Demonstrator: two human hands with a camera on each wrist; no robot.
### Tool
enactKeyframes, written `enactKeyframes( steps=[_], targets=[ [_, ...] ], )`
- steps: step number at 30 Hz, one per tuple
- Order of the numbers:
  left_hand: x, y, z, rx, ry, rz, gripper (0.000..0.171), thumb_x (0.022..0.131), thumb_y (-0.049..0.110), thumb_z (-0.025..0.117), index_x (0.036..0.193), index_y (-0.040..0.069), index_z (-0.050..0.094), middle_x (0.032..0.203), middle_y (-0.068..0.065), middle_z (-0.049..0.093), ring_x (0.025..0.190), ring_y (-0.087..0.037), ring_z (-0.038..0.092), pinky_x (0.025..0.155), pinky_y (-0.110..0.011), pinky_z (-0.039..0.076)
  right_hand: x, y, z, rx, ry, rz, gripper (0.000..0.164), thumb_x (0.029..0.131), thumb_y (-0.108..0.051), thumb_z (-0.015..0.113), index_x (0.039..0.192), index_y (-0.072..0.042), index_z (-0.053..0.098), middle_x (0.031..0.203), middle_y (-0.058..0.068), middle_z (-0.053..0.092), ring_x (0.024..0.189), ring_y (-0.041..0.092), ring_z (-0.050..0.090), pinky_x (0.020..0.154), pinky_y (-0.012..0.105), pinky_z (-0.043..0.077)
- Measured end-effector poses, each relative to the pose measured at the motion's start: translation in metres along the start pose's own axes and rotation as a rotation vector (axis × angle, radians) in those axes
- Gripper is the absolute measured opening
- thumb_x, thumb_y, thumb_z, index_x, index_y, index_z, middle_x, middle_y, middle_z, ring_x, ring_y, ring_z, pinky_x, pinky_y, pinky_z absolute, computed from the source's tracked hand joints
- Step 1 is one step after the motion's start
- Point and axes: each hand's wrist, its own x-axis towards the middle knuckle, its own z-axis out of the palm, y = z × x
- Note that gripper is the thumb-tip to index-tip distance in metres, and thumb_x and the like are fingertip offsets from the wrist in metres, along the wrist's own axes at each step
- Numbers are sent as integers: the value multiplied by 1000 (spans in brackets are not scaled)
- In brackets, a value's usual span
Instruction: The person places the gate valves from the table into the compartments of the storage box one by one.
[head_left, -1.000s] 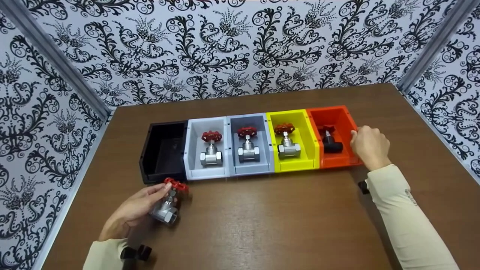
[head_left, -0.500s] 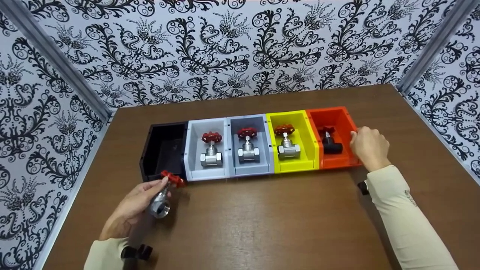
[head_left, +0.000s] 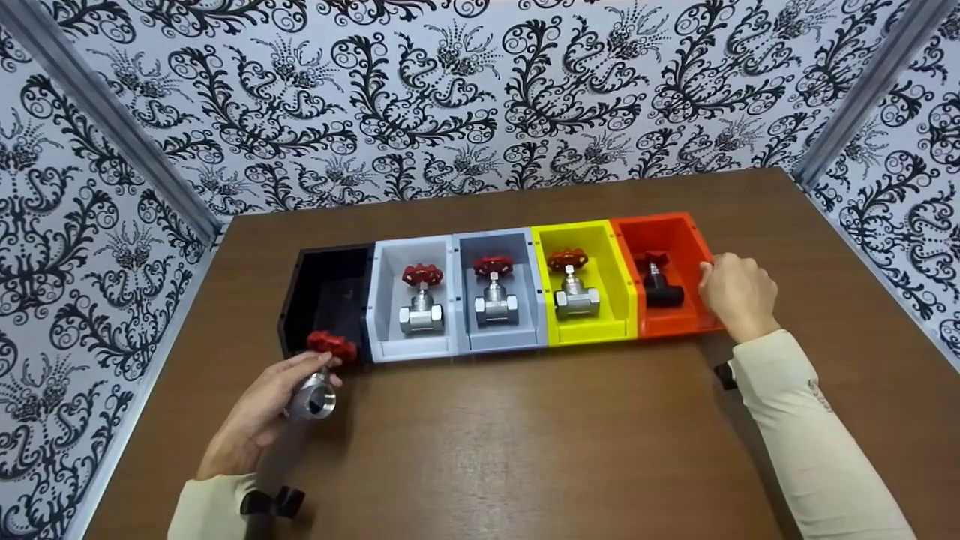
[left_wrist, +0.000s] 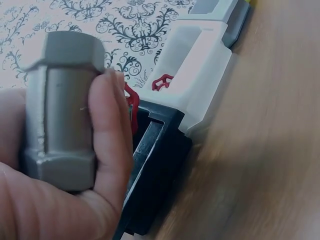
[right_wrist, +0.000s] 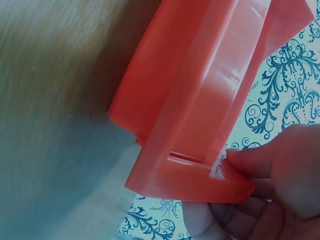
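My left hand (head_left: 255, 409) grips a metal valve (head_left: 313, 397) by the stem and body, just over the front of the black bin (head_left: 334, 281). Its red handwheel points toward the bin's inside, and one round threaded opening faces me. In the left wrist view the hexagonal-ended valve body (left_wrist: 65, 110) lies between thumb and fingers, hiding most of the stem. At the far right my right hand (head_left: 741, 296) holds the side wall of the orange-red bin (head_left: 686, 240). The right wrist view shows the thumb on one side of that bin's wall (right_wrist: 200, 185) and curled fingers on the other.
White (head_left: 412, 349), grey (head_left: 502, 337) and yellow (head_left: 592, 330) bins stand joined in the row, each with a red-wheeled metal valve. A dark-bodied valve (head_left: 664, 294) lies in the orange-red bin. Patterned walls (head_left: 480, 97) enclose the brown table (head_left: 510, 450).
The left hand has lifted the valve up and away from me toward the black bin, turning it so its open end faces me. The right hand has stayed on the orange-red bin.
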Motion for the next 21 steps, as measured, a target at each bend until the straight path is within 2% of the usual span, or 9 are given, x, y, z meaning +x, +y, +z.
enactKeyframes(
  steps=[5, 10, 17, 21],
  targets=[
    [-1, 1, 1, -47, -23, -6, 25, 103, 33, 54, 112, 14, 67, 91, 2, 70, 75, -9, 66, 68, -26, 55, 0, -1, -1, 1, -4, 7, 33, 102, -20, 49, 95, 7, 65, 91, 39, 63, 75, 57, 60, 62, 64, 47],
    [-1, 2, 0, -79, 3, 4, 25, 103, 31, 55, 116, 14, 66, 93, 1, 71, 77, -9, 67, 69, -25, 55, 0, -1, -2, 1, -17, 13, 33, 102, -21, 48, 97, 7, 65, 91, 36, 64, 75, 55, 61, 62, 62, 47],
    [0, 2, 0, -140, -29, 11, 23, 103, 24, 55, 123, 11, 57, 99, -2, 73, 83, -12, 70, 75, -27, 57, 0, 0, -1, 4, -18, 16, 33, 102, -20, 48, 99, 7, 65, 92, 37, 64, 75, 55, 60, 61, 61, 47],
    [0, 1, -1, -150, -13, 6, 28, 104, 23, 53, 128, 9, 51, 100, -1, 73, 85, -12, 69, 76, -26, 56, 0, 0, 0, 8, -11, 10, 32, 102, -20, 49, 99, 7, 65, 91, 36, 64, 73, 53, 60, 60, 60, 46]
  ],
)
